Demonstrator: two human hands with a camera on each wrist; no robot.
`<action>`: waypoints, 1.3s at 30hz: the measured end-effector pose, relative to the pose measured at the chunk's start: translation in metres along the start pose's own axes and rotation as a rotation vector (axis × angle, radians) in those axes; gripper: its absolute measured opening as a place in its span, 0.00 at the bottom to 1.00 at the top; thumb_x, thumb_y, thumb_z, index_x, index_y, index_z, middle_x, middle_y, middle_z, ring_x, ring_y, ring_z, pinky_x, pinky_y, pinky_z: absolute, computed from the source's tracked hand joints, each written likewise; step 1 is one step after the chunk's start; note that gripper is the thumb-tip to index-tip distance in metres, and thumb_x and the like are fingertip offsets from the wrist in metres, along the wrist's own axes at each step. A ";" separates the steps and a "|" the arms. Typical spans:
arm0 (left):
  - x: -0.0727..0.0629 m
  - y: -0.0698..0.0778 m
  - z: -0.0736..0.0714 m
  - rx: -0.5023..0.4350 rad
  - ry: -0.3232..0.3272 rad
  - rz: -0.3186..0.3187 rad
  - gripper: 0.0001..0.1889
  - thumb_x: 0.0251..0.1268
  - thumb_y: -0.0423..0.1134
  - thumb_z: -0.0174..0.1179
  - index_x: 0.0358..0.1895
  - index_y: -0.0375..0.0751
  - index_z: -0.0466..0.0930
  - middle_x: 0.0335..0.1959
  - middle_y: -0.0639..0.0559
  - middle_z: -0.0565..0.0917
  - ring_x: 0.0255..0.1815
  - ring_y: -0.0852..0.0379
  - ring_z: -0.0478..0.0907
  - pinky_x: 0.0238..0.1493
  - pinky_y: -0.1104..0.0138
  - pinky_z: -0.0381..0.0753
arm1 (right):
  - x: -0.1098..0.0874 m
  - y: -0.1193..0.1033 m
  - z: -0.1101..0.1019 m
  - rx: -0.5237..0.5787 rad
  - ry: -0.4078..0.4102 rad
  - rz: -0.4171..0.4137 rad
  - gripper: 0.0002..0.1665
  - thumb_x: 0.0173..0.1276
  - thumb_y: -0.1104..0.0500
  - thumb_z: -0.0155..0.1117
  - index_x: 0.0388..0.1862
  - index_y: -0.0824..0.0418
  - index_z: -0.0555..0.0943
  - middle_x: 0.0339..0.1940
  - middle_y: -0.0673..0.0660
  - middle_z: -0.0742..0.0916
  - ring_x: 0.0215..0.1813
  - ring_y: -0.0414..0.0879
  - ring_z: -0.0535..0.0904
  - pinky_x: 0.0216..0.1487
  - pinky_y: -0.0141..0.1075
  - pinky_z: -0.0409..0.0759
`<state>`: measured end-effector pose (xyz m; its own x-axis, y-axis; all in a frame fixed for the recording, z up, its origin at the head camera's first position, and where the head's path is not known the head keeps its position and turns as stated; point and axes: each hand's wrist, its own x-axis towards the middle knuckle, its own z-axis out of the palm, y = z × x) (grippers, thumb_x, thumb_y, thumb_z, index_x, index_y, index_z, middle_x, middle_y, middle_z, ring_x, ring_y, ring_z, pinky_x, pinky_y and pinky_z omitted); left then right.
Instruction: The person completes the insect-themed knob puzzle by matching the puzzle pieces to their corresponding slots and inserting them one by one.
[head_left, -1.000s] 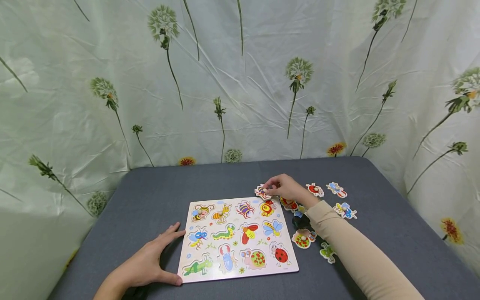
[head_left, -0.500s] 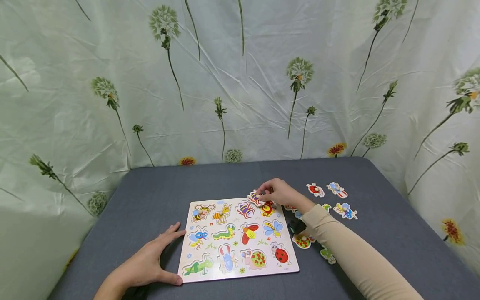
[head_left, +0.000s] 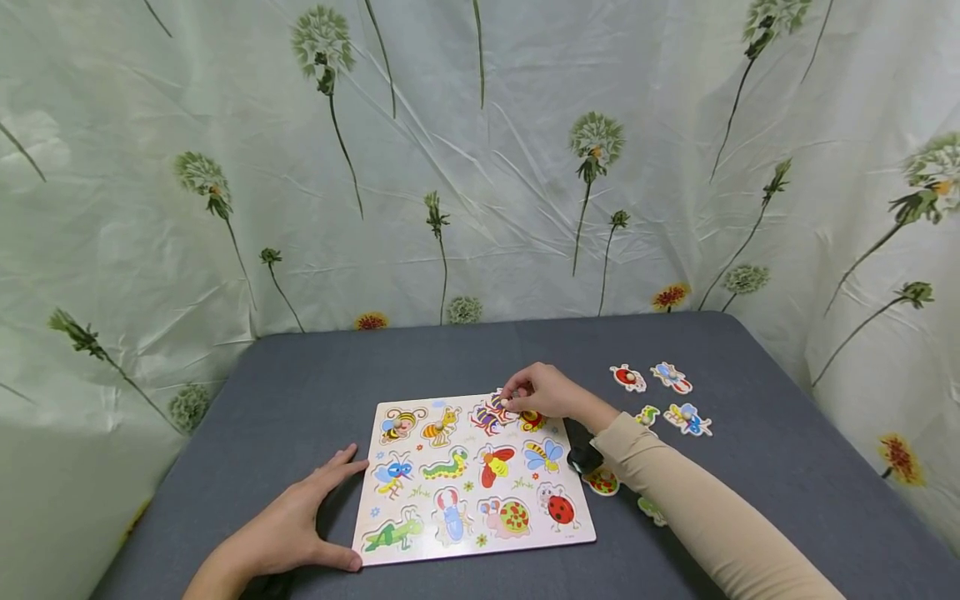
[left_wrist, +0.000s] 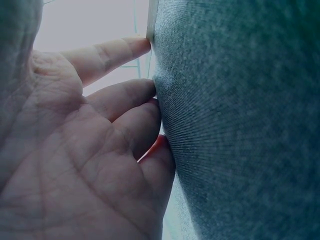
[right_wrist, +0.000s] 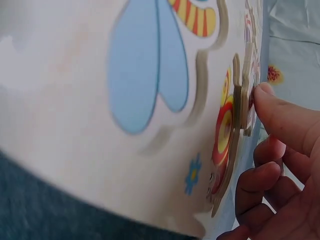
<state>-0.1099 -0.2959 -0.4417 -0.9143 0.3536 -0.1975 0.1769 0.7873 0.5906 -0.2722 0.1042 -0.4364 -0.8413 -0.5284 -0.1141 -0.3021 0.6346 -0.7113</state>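
Note:
A wooden peg puzzle board point(head_left: 540, 538) with insect pictures lies on the dark table. My left hand point(head_left: 288, 521) rests at its left edge, fingers spread and extended, thumb at the near left corner; the left wrist view shows the fingertips point(left_wrist: 142, 45) along that edge. Between thumb and fingers, my right hand point(head_left: 551, 392) pinches the knob of a purple-striped spider puzzle piece point(head_left: 492, 408). This piece overlaps the matching spider recess in the back row. From the right wrist, the spider piece point(right_wrist: 247, 95) appears nearly edge-on, close over the board, with the thumb on it.
Loose pieces lie right of the board: a ladybug point(head_left: 627, 377), a blue-winged beetle point(head_left: 671, 377), a dragonfly point(head_left: 687, 419), a snail point(head_left: 602, 482) and a green one point(head_left: 651, 510) partly under the right sleeve point(head_left: 675, 475). A floral curtain point(head_left: 510, 208) hangs behind the table.
My right hand has carried the spider piece left and nearer, from beyond the board's back edge to over the spider recess. The left hand has stayed at the board's left edge.

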 end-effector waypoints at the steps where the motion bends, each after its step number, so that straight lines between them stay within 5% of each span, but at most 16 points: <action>1: 0.000 0.000 0.000 0.001 0.001 0.003 0.64 0.34 0.69 0.87 0.82 0.53 0.68 0.88 0.40 0.58 0.86 0.24 0.54 0.71 0.23 0.65 | 0.000 -0.001 0.001 -0.002 -0.002 -0.001 0.06 0.77 0.57 0.72 0.46 0.58 0.91 0.25 0.48 0.78 0.28 0.40 0.70 0.35 0.31 0.69; 39: -0.001 0.000 0.002 0.002 -0.005 0.018 0.64 0.36 0.66 0.87 0.83 0.52 0.67 0.88 0.38 0.58 0.86 0.23 0.54 0.72 0.23 0.64 | -0.002 -0.027 0.017 -0.021 -0.028 0.006 0.03 0.76 0.57 0.73 0.40 0.54 0.92 0.22 0.46 0.77 0.26 0.40 0.68 0.33 0.30 0.66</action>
<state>-0.1088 -0.2954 -0.4432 -0.9090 0.3705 -0.1909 0.1941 0.7816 0.5928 -0.2546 0.0790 -0.4287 -0.8303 -0.5399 -0.1383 -0.3065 0.6496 -0.6957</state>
